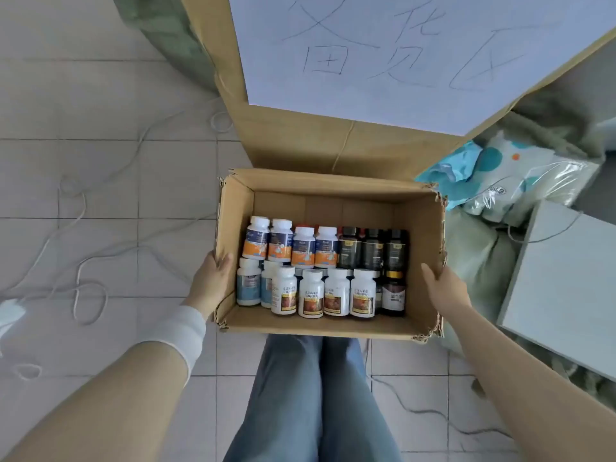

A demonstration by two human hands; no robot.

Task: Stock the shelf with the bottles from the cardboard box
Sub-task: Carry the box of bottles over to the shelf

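Note:
An open cardboard box (pixel 333 186) is held in front of my legs, above the tiled floor. Inside stand several bottles: white ones with blue and orange labels (pixel 303 248) at the back left, dark bottles (pixel 373 250) at the back right, white ones with red-brown labels (pixel 311 295) along the front, and pale blue-labelled ones (pixel 248 288) at the front left. My left hand (pixel 211 278) grips the box's left wall, thumb over the rim. My right hand (pixel 443 288) grips the right wall, thumb inside. No shelf shows clearly.
A large cardboard box (pixel 300 135) with a white handwritten sheet (pixel 400 55) stands just behind. Plastic-wrapped bundles (pixel 506 175) and a grey board (pixel 566 278) lie to the right. White cords (pixel 83 261) trail over the floor at the left.

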